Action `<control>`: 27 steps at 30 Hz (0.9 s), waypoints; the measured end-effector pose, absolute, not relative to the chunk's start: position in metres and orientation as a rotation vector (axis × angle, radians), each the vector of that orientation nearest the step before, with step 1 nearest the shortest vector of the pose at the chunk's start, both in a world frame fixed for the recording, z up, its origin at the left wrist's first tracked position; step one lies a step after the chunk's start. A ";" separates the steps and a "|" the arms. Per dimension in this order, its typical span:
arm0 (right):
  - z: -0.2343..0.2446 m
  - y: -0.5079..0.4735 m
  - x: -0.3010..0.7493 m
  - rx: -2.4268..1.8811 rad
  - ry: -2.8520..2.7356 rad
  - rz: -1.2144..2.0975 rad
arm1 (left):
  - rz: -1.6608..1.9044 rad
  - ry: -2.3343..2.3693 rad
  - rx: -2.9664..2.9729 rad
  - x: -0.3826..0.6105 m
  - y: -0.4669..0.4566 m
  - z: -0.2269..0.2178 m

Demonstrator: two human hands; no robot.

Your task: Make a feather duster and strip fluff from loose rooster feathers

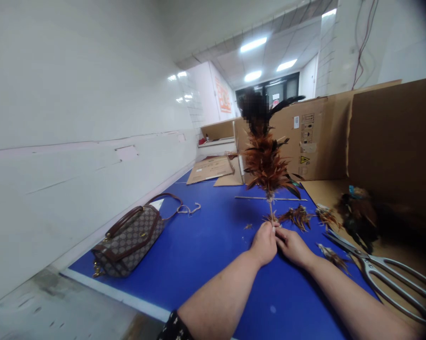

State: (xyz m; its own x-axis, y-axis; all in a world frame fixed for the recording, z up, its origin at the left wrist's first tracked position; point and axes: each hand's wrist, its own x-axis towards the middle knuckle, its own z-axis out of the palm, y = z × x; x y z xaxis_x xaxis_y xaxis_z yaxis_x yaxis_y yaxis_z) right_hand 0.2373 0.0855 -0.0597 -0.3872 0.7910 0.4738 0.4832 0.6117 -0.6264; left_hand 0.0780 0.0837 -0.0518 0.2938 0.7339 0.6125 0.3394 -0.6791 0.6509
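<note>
A feather duster (267,160) with rust-brown and black plumes stands upright in front of me, its bare stick pointing down. My left hand (265,243) is closed around the lower part of that stick. Right beside it, my right hand (293,244) is closed at the same spot with its fingertips touching the stick; whether a small feather is pinched there is hidden. Loose bundles of brown feathers (298,217) lie just beyond my right hand. Large metal scissors (366,259) rest to the right, blades toward my hands.
On the blue table (213,264), a patterned handbag (131,241) stands at the left near the wall. A thin stick (287,199) lies behind the duster. Cardboard boxes (322,137) wall off the back and right. A dark feather pile (359,217) sits on cardboard at the right.
</note>
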 end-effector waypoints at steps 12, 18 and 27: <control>-0.053 0.080 0.238 -1.088 -2.049 0.423 | 1.388 0.961 2.115 0.080 0.078 -0.046; -0.054 0.081 0.237 -1.096 -2.037 0.406 | 1.523 0.941 1.931 0.083 0.079 -0.045; -0.055 0.081 0.238 -1.085 -2.036 0.449 | 1.732 0.919 1.934 0.083 0.079 -0.038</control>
State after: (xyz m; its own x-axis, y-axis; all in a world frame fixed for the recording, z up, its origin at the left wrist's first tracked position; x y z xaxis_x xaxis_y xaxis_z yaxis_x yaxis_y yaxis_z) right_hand 0.2379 0.0809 -0.0553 -0.3401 0.8169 0.4658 0.5454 0.5748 -0.6100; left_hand 0.0834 0.0791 -0.0385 0.0236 0.6889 0.7245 0.2133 -0.7115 0.6696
